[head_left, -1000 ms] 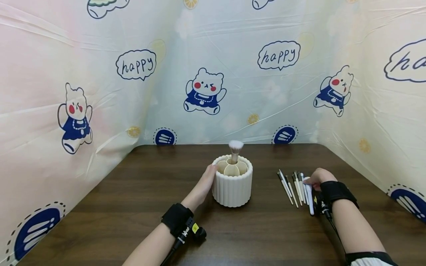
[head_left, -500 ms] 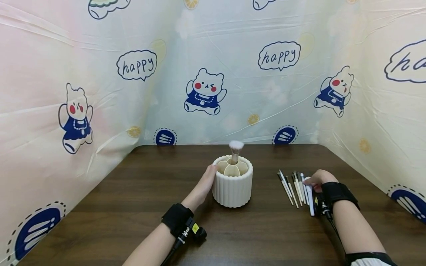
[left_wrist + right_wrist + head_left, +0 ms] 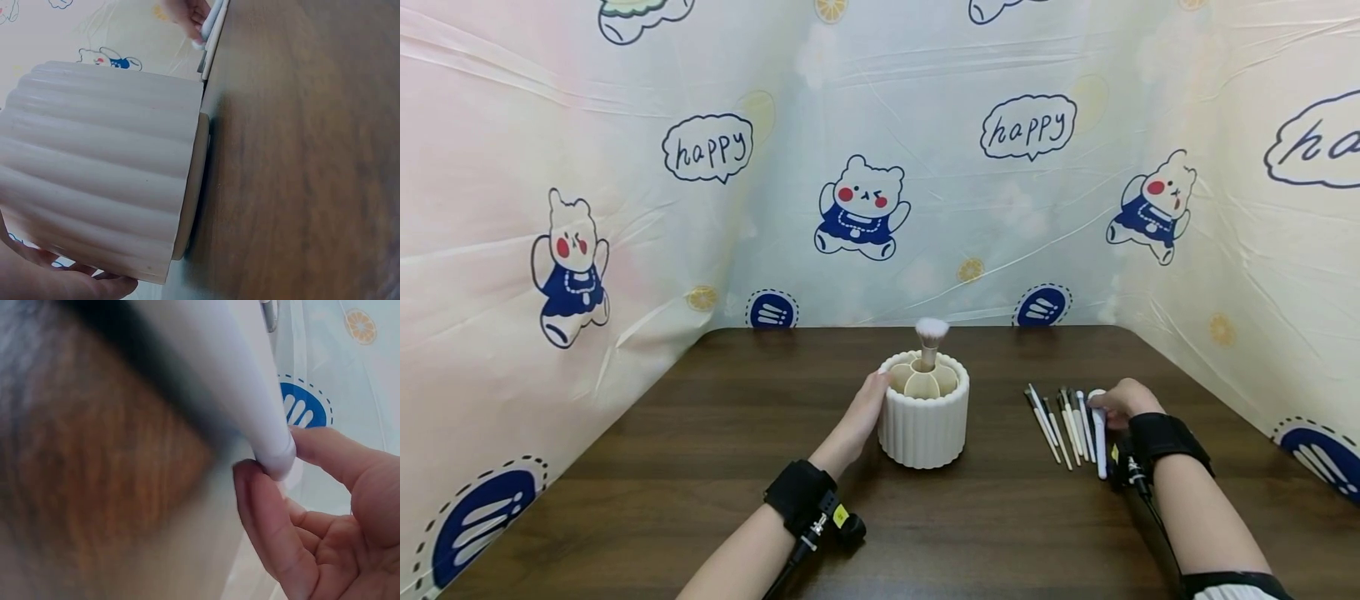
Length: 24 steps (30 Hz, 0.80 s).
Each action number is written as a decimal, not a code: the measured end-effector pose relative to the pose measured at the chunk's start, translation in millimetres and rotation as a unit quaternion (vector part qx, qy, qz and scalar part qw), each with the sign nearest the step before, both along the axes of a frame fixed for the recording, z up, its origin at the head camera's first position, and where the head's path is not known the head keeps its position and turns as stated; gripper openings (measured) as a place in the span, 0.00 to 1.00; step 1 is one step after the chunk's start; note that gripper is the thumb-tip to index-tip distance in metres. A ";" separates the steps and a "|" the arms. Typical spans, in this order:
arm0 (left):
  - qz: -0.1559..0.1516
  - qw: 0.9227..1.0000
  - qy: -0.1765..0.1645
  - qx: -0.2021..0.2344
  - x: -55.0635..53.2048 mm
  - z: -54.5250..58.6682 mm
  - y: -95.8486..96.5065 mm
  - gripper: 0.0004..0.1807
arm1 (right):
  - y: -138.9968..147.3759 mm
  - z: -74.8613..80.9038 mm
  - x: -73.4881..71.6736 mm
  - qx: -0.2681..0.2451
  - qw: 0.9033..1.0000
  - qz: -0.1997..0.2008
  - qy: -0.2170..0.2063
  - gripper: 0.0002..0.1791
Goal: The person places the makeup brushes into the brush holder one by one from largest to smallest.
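A cream, ribbed makeup brush holder (image 3: 923,429) stands upright mid-table, with petal-shaped compartments inside. One makeup brush (image 3: 932,332) with pale bristles rises from its centre. My left hand (image 3: 859,415) holds the holder's left side; in the left wrist view its fingers (image 3: 69,281) lie round the ribbed wall. To the right, my right hand (image 3: 1126,402) pinches a thick white makeup brush (image 3: 1101,437) near its far end. The right wrist view shows the thumb and a finger (image 3: 269,519) on either side of the rounded white end (image 3: 278,459).
Several slim makeup brushes (image 3: 1067,425) lie side by side just left of my right hand, roughly pointing away from me. The dark wooden table (image 3: 737,392) ends at a hanging printed curtain (image 3: 760,217) on the back and both sides. Each wrist wears a black strap with a camera (image 3: 850,527).
My right hand has shifted slightly right, and the thick white brush has moved slightly away from me, its far end now more exposed. The left hand and holder stay put.
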<state>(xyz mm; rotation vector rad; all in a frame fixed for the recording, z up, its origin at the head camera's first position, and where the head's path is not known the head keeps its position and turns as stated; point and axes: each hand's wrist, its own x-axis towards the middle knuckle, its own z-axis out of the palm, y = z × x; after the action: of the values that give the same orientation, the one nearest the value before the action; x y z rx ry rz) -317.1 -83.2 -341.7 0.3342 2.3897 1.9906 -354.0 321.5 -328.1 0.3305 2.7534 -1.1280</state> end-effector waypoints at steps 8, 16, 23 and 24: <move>0.002 1.000 0.006 0.001 -0.3 1.2 -0.9 0.34 | -5.8 14.3 10.8 0.061 0.995 -0.008 0.072 0.20; 0.003 1.000 -0.001 0.001 2.4 2.0 -1.1 0.34 | -12.6 25.7 6.4 0.058 0.980 -0.098 0.163 0.26; 0.002 1.000 -0.004 -0.006 0.3 1.3 -1.0 0.35 | -22.8 38.4 3.1 0.042 0.959 -0.137 0.246 0.27; 0.001 1.000 -0.005 -0.008 0.2 1.4 -0.9 0.35 | -24.8 41.0 3.3 0.031 0.958 -0.140 0.249 0.28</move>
<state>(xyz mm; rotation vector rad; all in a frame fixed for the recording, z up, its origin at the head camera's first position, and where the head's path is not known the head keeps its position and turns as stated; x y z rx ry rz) -316.9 -84.1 -340.3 0.3214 2.3999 1.9694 -350.7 296.7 -287.1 0.5228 3.2658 -1.3507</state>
